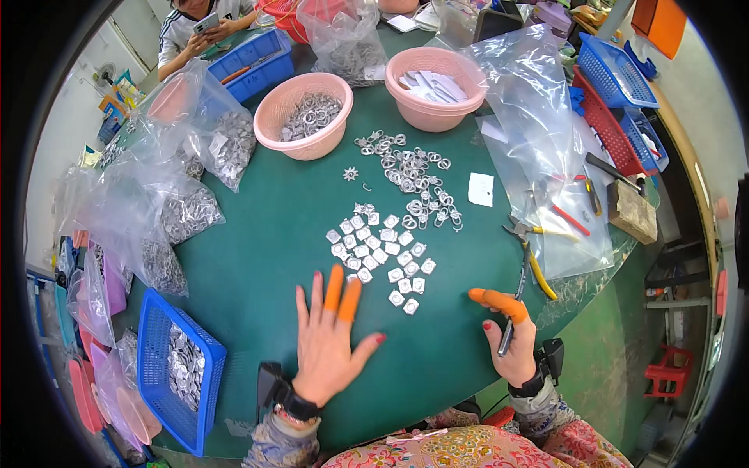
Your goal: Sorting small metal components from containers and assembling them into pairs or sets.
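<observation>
Silver square plates (380, 255) lie on the desk (257, 327) just beyond the spread, empty left hand (328, 351); the right hand (515, 347) loosely grips a slim dark tool (506, 340). Sorting seems under way; picking one would need a light pinch.

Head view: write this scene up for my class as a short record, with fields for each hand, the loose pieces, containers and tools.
Left hand: palm down, fingers spread, near the square metal pieces; two orange finger cots
Right hand: grip on a slim dark tool
Loose pieces: square ones nearer the person, ring-shaped metal pieces beyond
Containers: perforated blue basket at left; two pink ones beyond
Tools: yellow-handled pliers near the right hand
</observation>
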Motion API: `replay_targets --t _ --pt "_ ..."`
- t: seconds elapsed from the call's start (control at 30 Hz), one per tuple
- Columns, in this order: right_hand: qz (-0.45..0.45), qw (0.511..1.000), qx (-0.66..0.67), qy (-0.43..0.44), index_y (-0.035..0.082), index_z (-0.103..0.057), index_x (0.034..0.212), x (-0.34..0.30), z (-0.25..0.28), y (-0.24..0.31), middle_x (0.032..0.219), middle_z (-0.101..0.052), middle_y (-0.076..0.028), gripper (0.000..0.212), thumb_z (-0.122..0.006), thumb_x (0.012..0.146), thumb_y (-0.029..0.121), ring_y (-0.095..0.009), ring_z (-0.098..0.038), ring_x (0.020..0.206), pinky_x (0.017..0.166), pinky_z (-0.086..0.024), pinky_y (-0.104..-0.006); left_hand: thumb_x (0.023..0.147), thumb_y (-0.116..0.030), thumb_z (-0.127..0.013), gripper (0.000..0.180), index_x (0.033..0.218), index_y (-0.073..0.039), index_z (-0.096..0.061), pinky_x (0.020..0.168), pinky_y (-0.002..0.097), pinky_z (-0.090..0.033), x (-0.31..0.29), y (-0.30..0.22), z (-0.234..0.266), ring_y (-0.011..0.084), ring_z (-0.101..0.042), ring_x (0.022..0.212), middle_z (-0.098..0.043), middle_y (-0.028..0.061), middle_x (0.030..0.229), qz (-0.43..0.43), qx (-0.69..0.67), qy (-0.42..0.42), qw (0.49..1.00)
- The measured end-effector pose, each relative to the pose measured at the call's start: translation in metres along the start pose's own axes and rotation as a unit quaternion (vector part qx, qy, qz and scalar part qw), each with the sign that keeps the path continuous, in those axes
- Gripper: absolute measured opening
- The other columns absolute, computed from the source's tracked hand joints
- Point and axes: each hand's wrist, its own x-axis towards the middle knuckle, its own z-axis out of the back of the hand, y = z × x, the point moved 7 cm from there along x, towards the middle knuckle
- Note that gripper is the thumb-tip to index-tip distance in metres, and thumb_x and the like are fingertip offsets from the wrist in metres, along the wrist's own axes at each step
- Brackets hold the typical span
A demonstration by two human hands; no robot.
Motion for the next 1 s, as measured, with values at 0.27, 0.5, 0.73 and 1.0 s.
replay_targets --t 0.27,0.5,0.73,1.0 --pt "0.039 0.996 -0.039 0.064 0.004 -0.069 0.119 0.003 -0.009 0.016 0.104 -0.067 -0.015 0.039 -0.073 0.081 -0.002 -0.033 -0.064 0.091 0.080 -0.052 -0.0364 0.088 -0.057 -0.066 0.072 0.145 -0.016 -0.053 0.117 0.0724 -0.005 -0.038 -0.030 -0.014 0.0456 -0.020 0.150 -0.039 0.0090 0.158 -0.049 0.035 0.068 0.996" --pt "0.038 0.998 -0.039 0.035 0.005 -0.070 0.118 0.003 -0.009 0.008 0.102 -0.066 -0.016 0.041 -0.074 0.079 -0.003 -0.034 -0.063 0.089 0.078 -0.052 -0.0368 0.090 -0.061 -0.061 0.073 0.149 -0.019 -0.050 0.114 0.0762 -0.002 -0.022 -0.041 -0.023 0.0429 -0.020 0.151 -0.046 0.0034 0.154 -0.109 0.029 0.072 0.991" --pt "0.041 0.995 0.091 -0.001 -0.004 -0.053 0.137 0.009 0.027 0.019 0.114 -0.069 -0.016 0.065 -0.072 0.091 0.038 -0.024 -0.067 0.096 0.085 -0.052 -0.0356 0.091 -0.053 -0.065 0.071 0.149 -0.017 -0.049 0.114 0.0765 -0.004 -0.005 -0.040 -0.019 0.0420 -0.023 0.150 -0.046 0.0038 0.154 -0.117 0.015 0.048 0.992" --pt "0.158 0.981 -0.060 -0.093 -0.001 -0.066 0.109 0.057 0.091 0.052 0.089 -0.071 -0.010 0.030 -0.064 0.098 0.026 -0.023 -0.065 0.085 0.082 -0.050 -0.0351 0.092 -0.034 -0.068 0.068 0.147 -0.001 -0.045 0.119 0.0661 -0.007 -0.004 -0.020 -0.006 0.0414 -0.024 0.150 -0.039 0.0176 0.157 -0.060 -0.049 -0.060 0.995"
